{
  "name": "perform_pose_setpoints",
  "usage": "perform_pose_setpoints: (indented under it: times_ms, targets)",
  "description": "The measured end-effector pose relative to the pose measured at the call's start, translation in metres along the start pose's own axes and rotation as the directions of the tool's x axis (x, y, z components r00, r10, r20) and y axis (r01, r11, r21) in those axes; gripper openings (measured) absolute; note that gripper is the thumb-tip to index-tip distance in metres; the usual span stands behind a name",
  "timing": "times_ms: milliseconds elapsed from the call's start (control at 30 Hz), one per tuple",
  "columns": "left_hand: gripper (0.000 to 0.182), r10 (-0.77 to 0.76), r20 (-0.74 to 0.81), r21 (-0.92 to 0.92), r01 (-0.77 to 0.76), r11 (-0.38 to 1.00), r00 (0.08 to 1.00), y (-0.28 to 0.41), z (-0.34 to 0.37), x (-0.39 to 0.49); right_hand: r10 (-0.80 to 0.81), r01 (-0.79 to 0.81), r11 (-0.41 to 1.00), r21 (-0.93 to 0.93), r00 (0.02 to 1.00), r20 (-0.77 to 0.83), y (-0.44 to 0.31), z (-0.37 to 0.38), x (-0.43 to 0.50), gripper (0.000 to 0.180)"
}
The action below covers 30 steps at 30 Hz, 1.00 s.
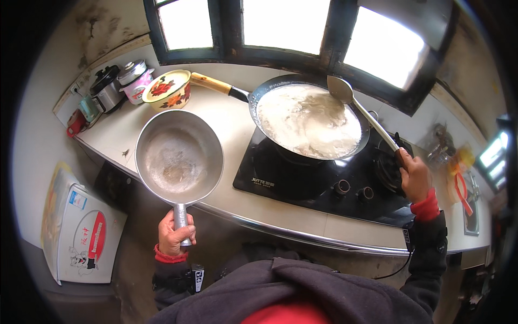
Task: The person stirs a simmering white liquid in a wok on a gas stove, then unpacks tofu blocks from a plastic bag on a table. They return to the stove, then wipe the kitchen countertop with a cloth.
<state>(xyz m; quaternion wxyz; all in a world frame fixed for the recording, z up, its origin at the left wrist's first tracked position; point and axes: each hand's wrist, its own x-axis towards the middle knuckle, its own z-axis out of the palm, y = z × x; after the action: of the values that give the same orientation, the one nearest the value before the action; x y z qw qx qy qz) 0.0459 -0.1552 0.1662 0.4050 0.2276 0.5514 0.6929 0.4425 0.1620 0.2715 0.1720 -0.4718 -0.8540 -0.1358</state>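
My left hand (177,233) is closed around the handle of a grey metal saucepan (179,156), held at the counter's front edge; its inside shows a stained bottom and no food. In my right hand (415,174) is the long handle of a metal ladle (340,90), its bowl over the back right part of a large wok (365,139). Pale, cloudy, frothy liquid (307,121) fills much of the wok, which sits on a black gas stove (291,174). The wok's wooden handle (210,82) points left, towards a lidded enamel pot.
Along the back left stand the floral enamel pot (168,90), a pink rice cooker (135,83), a dark-lidded electric cooker (107,91) and a red mug (76,122). A second burner (388,164) lies right of the wok. The sink (471,220) is far right, windows behind.
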Motion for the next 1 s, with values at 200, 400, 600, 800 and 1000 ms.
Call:
perform_pose_setpoints:
  times_ms: [200,400,600,800,1000]
  targets:
    - [0.025,0.022,-0.043,-0.013,-0.023,1.0,0.999,-0.002,-0.005,-0.003,-0.077,0.074,0.996,0.046,0.996,0.05,-0.005,0.004,0.014,0.049]
    - [0.023,0.015,-0.024,-0.03,-0.015,0.999,1.0,-0.002,-0.004,0.0,-0.191,0.099,0.915,0.392,0.96,0.205,-0.018,-0.005,0.03,0.036]
    - [0.022,-0.004,-0.007,-0.036,0.004,0.999,1.0,-0.003,-0.003,0.003,-0.207,-0.162,0.756,0.634,0.86,0.467,-0.026,-0.019,0.039,0.021]
    - [0.024,-0.012,-0.003,-0.016,0.012,1.0,1.0,-0.006,-0.005,0.003,-0.252,-0.398,0.59,0.703,0.736,0.628,-0.033,-0.026,0.036,0.023]
    - [0.023,-0.007,-0.013,-0.02,0.006,1.0,1.0,-0.006,-0.003,0.004,-0.256,-0.515,0.524,0.678,0.665,0.702,-0.033,-0.035,0.03,0.04]
